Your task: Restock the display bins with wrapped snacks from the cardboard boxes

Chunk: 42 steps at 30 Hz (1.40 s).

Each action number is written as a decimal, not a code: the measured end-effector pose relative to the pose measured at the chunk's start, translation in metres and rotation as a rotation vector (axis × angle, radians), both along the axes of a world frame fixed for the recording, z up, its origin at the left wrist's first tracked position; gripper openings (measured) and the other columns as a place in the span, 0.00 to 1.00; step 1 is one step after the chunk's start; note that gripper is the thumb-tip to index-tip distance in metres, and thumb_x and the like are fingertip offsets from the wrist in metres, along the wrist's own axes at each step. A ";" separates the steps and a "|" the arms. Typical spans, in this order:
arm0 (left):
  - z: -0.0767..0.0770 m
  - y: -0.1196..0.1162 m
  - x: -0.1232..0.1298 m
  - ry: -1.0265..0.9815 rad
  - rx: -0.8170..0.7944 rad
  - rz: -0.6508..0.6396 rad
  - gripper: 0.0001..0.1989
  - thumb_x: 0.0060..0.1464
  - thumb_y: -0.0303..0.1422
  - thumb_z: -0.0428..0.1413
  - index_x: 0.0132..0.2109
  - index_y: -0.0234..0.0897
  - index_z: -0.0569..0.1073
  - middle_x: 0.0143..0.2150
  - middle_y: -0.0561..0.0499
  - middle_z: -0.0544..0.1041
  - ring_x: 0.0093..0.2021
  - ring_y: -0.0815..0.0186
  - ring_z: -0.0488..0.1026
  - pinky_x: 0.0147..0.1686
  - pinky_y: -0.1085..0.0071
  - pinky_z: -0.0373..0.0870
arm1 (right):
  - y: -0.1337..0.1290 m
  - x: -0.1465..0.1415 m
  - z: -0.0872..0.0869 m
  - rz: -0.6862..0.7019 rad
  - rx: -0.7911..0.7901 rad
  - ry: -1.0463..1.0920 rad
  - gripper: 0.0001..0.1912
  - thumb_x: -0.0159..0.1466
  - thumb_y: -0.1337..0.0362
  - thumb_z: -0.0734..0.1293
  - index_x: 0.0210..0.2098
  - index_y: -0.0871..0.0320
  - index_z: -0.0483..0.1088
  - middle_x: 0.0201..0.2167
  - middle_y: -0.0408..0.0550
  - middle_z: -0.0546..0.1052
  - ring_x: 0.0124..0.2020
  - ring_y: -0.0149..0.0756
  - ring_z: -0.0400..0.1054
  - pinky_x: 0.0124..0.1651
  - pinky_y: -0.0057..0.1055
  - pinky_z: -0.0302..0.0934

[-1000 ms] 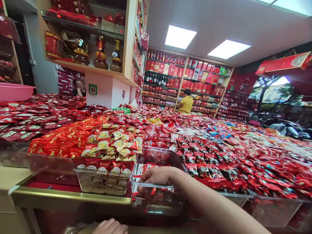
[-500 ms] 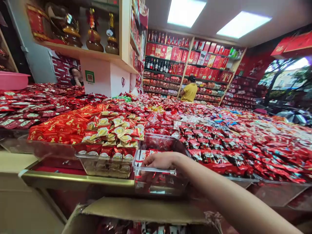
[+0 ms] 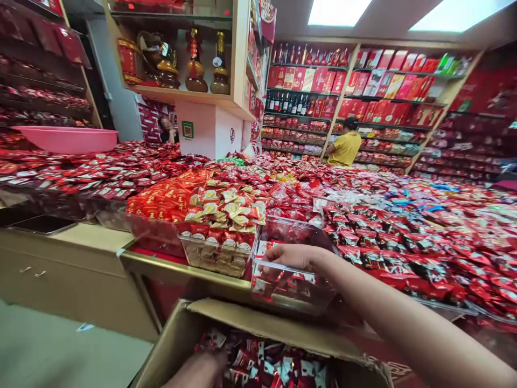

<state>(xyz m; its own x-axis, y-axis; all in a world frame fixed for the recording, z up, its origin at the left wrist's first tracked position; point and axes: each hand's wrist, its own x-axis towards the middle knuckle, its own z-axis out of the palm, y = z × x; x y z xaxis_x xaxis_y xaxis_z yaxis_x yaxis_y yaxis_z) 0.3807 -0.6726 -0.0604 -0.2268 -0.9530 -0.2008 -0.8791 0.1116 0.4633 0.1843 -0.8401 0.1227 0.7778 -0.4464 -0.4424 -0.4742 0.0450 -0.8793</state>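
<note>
My right hand (image 3: 288, 256) is inside a clear plastic bin (image 3: 283, 296), just behind its front rim. Its fingers bend down among red-and-white wrapped packets (image 3: 262, 247), partly seen through the wall; what they grip, if anything, is hidden. My left hand (image 3: 205, 366) is down in an open cardboard box (image 3: 258, 326) below the display. Motion smears its fingers, so whether it holds something does not show. Around it lie many red, white and dark wrapped packets (image 3: 278, 369).
Left of the bin stand gold-and-red packets (image 3: 230, 210) and orange-red packets (image 3: 161, 196). Dark-red packets (image 3: 375, 253) fill the bins to the right. A pink basin (image 3: 68, 140) sits at far left. A person in a yellow top (image 3: 345, 150) stands by the back shelves.
The view has turned left and down, showing more of the cardboard box. My left hand has come into view inside it. My right hand stays in the clear bin.
</note>
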 end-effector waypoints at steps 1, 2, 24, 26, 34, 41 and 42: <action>0.016 0.004 0.003 0.007 0.011 -0.008 0.09 0.47 0.29 0.45 0.30 0.40 0.70 0.28 0.51 0.73 0.30 0.63 0.68 0.29 0.72 0.60 | 0.000 -0.001 -0.001 0.001 -0.013 0.004 0.03 0.51 0.69 0.65 0.26 0.61 0.69 0.20 0.39 0.73 0.21 0.22 0.66 0.30 0.23 0.64; 0.031 0.008 0.006 0.026 -0.005 0.008 0.08 0.49 0.31 0.45 0.30 0.40 0.69 0.28 0.51 0.72 0.30 0.64 0.67 0.30 0.73 0.59 | 0.000 -0.001 -0.001 0.005 -0.021 0.012 0.03 0.51 0.68 0.65 0.26 0.61 0.69 0.20 0.39 0.73 0.20 0.22 0.65 0.30 0.22 0.64; 0.164 -0.005 -0.047 1.009 -0.315 0.234 0.11 0.50 0.34 0.52 0.40 0.37 0.61 0.29 0.53 0.75 0.28 0.70 0.71 0.28 0.76 0.65 | 0.113 -0.026 0.012 -0.412 -0.805 -0.277 0.12 0.54 0.56 0.63 0.33 0.58 0.64 0.23 0.43 0.68 0.24 0.28 0.59 0.26 0.24 0.55; 0.158 -0.003 -0.058 1.008 -0.349 0.258 0.12 0.50 0.34 0.52 0.41 0.37 0.61 0.29 0.54 0.74 0.28 0.70 0.71 0.29 0.75 0.66 | 0.137 -0.028 -0.008 -0.412 -0.657 -0.271 0.14 0.52 0.57 0.65 0.35 0.58 0.64 0.25 0.43 0.69 0.25 0.29 0.61 0.27 0.25 0.56; 0.095 0.021 -0.084 0.853 -0.198 0.244 0.11 0.54 0.37 0.46 0.44 0.39 0.61 0.38 0.52 0.71 0.38 0.68 0.68 0.39 0.73 0.64 | 0.162 -0.039 -0.075 -0.386 -0.222 -0.378 0.12 0.55 0.60 0.63 0.37 0.58 0.61 0.31 0.44 0.70 0.32 0.32 0.64 0.35 0.27 0.59; 0.097 0.027 -0.076 0.857 -0.174 0.128 0.11 0.52 0.39 0.48 0.40 0.38 0.65 0.33 0.53 0.70 0.33 0.68 0.67 0.34 0.75 0.64 | 0.162 -0.055 -0.041 -0.335 -0.504 -0.167 0.12 0.59 0.57 0.58 0.31 0.58 0.67 0.25 0.43 0.70 0.26 0.30 0.62 0.29 0.25 0.58; 0.099 0.027 -0.074 0.866 -0.175 0.125 0.10 0.52 0.39 0.48 0.39 0.38 0.65 0.32 0.54 0.70 0.33 0.69 0.67 0.34 0.76 0.63 | 0.159 -0.060 -0.026 -0.367 -0.563 -0.176 0.11 0.59 0.57 0.59 0.31 0.57 0.67 0.25 0.43 0.71 0.27 0.30 0.63 0.29 0.25 0.58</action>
<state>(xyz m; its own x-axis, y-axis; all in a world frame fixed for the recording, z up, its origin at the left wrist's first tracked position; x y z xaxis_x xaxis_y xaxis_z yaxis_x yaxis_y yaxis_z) 0.3065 -0.6451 0.0387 -0.1237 -0.9819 0.1436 -0.2396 0.1700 0.9559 0.1246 -0.6807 0.0967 0.5712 -0.8191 0.0530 -0.3638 -0.3105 -0.8782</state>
